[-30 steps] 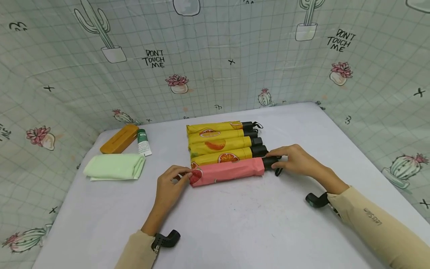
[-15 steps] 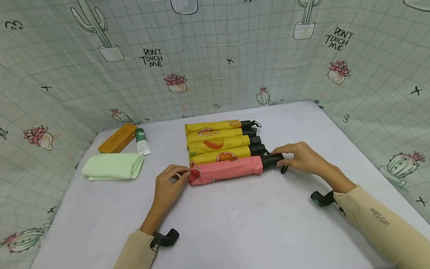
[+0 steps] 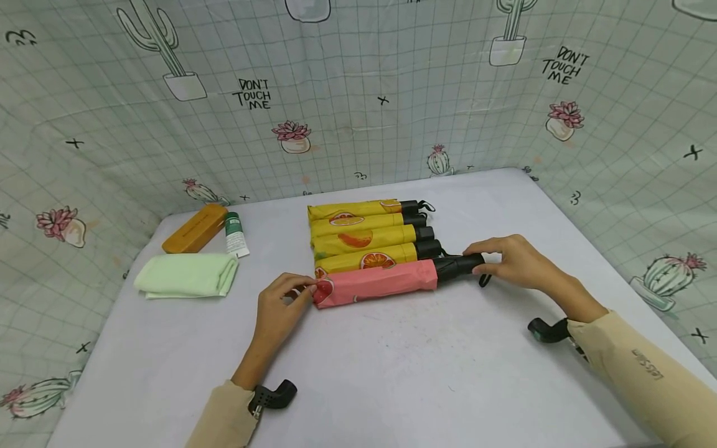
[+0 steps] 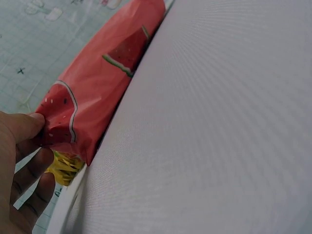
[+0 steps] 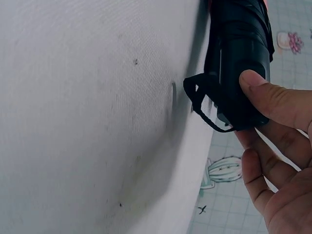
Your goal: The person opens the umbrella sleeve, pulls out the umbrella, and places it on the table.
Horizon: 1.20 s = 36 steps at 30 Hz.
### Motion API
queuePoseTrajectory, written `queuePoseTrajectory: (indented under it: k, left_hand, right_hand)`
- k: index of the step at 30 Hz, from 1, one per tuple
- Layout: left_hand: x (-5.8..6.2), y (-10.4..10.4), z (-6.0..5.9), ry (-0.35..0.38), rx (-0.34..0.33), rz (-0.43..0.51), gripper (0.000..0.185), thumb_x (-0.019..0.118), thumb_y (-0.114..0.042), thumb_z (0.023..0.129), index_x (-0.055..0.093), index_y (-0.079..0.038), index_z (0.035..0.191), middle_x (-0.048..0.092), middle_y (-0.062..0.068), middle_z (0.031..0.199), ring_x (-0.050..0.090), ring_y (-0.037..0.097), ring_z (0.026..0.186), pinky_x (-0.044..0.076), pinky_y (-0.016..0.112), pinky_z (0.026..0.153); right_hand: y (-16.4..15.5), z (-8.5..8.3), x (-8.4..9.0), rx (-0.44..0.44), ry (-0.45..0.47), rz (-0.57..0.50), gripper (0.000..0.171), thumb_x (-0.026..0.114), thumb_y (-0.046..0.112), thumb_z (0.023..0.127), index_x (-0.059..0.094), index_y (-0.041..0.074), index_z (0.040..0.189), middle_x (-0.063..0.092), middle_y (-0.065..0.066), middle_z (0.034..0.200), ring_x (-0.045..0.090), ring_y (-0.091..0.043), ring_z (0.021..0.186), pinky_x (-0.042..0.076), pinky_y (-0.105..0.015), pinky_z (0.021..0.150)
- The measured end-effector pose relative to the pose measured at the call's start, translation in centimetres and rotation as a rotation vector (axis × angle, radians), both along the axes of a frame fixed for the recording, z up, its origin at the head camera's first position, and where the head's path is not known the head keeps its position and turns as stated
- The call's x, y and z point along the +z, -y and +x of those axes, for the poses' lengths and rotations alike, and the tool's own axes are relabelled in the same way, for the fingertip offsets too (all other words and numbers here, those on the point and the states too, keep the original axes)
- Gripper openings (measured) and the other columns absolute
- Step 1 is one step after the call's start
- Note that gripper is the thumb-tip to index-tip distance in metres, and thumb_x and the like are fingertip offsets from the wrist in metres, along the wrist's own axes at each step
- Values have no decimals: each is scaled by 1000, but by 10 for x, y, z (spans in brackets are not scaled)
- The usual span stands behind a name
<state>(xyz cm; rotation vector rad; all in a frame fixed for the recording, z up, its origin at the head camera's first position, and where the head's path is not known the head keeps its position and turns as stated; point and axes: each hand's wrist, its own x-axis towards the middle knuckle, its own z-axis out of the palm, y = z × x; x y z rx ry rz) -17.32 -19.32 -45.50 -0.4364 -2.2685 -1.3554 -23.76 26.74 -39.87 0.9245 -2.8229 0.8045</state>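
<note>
A folded umbrella in a pink watermelon-print sleeve (image 3: pixel 375 283) (image 4: pixel 105 73) lies on the white table, nearest me in a row with several yellow fruit-print umbrellas (image 3: pixel 364 239). My left hand (image 3: pixel 280 308) (image 4: pixel 22 161) pinches the closed end of the pink sleeve between thumb and fingers. My right hand (image 3: pixel 512 261) (image 5: pixel 273 146) grips the umbrella's black handle (image 3: pixel 456 266) (image 5: pixel 241 63), which sticks well out of the sleeve's open end; its black wrist strap (image 5: pixel 202 105) dangles beside it.
At the back left lie a folded light-green cloth (image 3: pixel 187 275), an orange case (image 3: pixel 196 229) and a small green-and-white tube (image 3: pixel 235 235). Cactus-print sheeting (image 3: pixel 358 93) walls the table on three sides.
My right hand has drawn the black handle to the right, so more of it shows beyond the pink sleeve. The left hand has kept its pinch on the sleeve's end.
</note>
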Motion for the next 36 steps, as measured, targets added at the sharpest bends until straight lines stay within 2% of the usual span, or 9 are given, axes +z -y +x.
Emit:
queuePoseTrajectory:
  k: [6, 13, 20, 24, 28, 30, 36]
  left_hand:
    - [1, 0, 0, -10, -4, -6, 11, 76, -9, 90, 78, -13, 100, 70, -2, 96, 63, 13, 84, 52, 21, 70]
    - [4, -4, 2, -11, 9, 6, 13, 77, -5, 88, 78, -12, 99, 70, 0, 96, 61, 12, 84, 51, 20, 69]
    - [26, -14, 14, -35, 10, 0, 13, 75, 8, 84, 75, 1, 96, 69, 14, 92, 62, 20, 80, 51, 22, 67]
    - [36, -16, 20, -25, 9, -5, 13, 75, 9, 84, 75, 3, 95, 69, 15, 92, 63, 23, 80, 51, 22, 67]
    - [37, -16, 20, -28, 9, -12, 12, 75, 8, 84, 75, 3, 95, 70, 15, 92, 63, 23, 80, 51, 21, 67]
    - [37, -16, 19, -28, 10, -15, 12, 75, 8, 84, 75, 3, 96, 70, 14, 92, 62, 22, 80, 51, 21, 67]
    - [34, -17, 18, 1, 30, -13, 12, 76, 6, 85, 76, 1, 96, 69, 13, 93, 61, 17, 81, 51, 22, 68]
  right_hand:
    - [-6, 2, 3, -14, -2, 6, 35, 84, 9, 81, 75, 13, 115, 73, -4, 114, 66, -26, 107, 51, -46, 77]
    - [-15, 4, 4, -49, 14, 10, 36, 84, 10, 81, 75, 14, 116, 72, -5, 116, 66, -29, 111, 51, -45, 80]
    - [-24, 6, 8, -64, -16, 28, 36, 84, 10, 81, 75, 16, 115, 73, -2, 113, 66, -22, 105, 47, -36, 71]
    - [-28, 7, 9, -69, -16, 24, 35, 84, 13, 82, 75, 16, 115, 73, -2, 113, 66, -23, 105, 49, -39, 74]
    - [-33, 7, 8, -79, -9, 21, 35, 84, 14, 82, 75, 15, 116, 73, -3, 114, 66, -28, 109, 51, -47, 79]
    - [-36, 8, 8, -84, -16, 25, 35, 84, 14, 82, 75, 15, 116, 73, -3, 113, 66, -29, 109, 52, -46, 78]
    - [-42, 10, 10, -98, -18, 41, 35, 84, 14, 82, 74, 16, 116, 73, -3, 113, 66, -23, 104, 47, -32, 70]
